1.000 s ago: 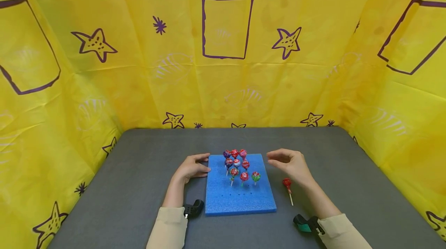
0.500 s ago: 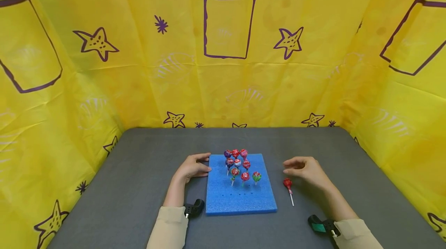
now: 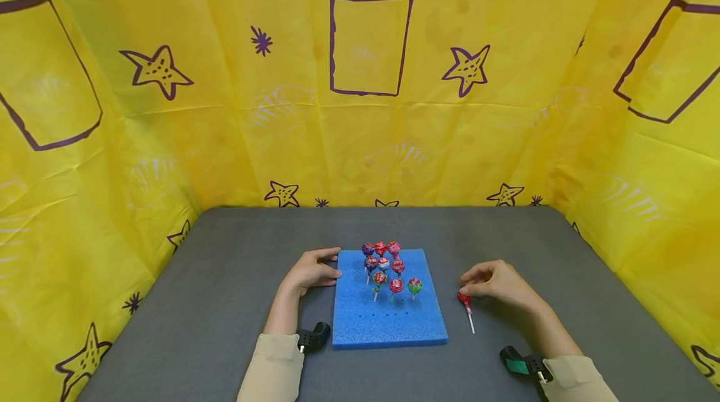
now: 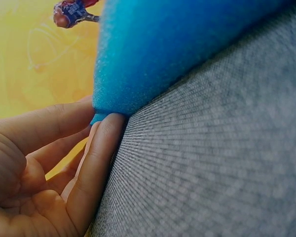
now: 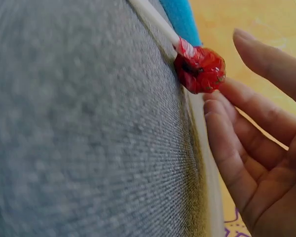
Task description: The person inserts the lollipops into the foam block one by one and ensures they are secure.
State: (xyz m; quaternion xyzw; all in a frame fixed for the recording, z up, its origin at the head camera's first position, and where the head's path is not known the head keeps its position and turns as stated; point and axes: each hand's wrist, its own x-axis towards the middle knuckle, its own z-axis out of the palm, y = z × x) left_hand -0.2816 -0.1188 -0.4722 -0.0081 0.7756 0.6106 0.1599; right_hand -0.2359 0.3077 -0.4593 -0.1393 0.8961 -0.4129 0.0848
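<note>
A blue foam board (image 3: 388, 330) lies on the grey table with several wrapped lollipops (image 3: 396, 286) standing in it. My left hand (image 3: 309, 271) holds the board's left edge near the back corner. In the left wrist view, thumb and fingers (image 4: 108, 133) meet the foam edge (image 4: 133, 54). To the right of the board, a red lollipop (image 3: 469, 314) lies on the table, stick toward me. My right hand (image 3: 497, 283) is over its head. In the right wrist view, thumb and fingers are spread apart, with fingertips right beside the red wrapper (image 5: 204, 71).
Rows of small holes (image 3: 385, 314) show in the board's near half. Yellow cloth walls (image 3: 360, 139) with purple drawings stand behind and on both sides of the grey table (image 3: 225, 327). Each wrist wears a black strap mount (image 3: 314, 336).
My right hand has moved right, away from the board, then down and nearer to me onto the red lollipop's head. The left hand stays at the board's edge.
</note>
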